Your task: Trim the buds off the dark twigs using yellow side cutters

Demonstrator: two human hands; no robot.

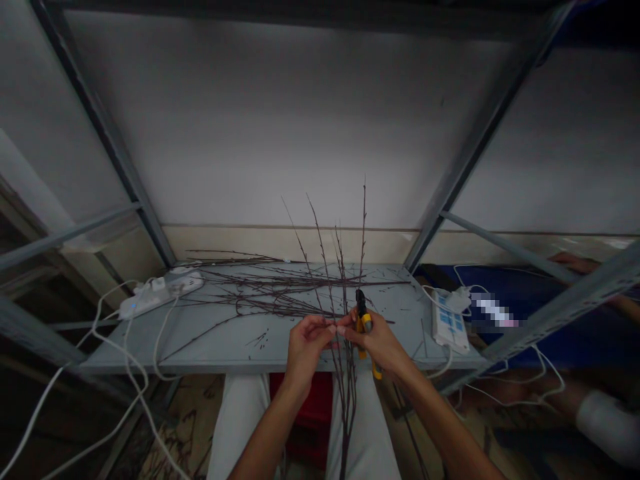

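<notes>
My left hand pinches a thin dark branch near the shelf's front edge, its fingertips almost meeting those of the other hand. My right hand also pinches at the branch and keeps yellow-and-black pliers tucked against its palm, jaws pointing up. The branching stem runs from between my legs up past both hands, its thin tips standing against the wall. Behind the hands, several dark twigs lie across the grey shelf.
A white power strip with cables lies at the shelf's left, another at its right. Metal posts frame both sides. Another person's hand shows at the far right above a blue surface. Below is a red stool.
</notes>
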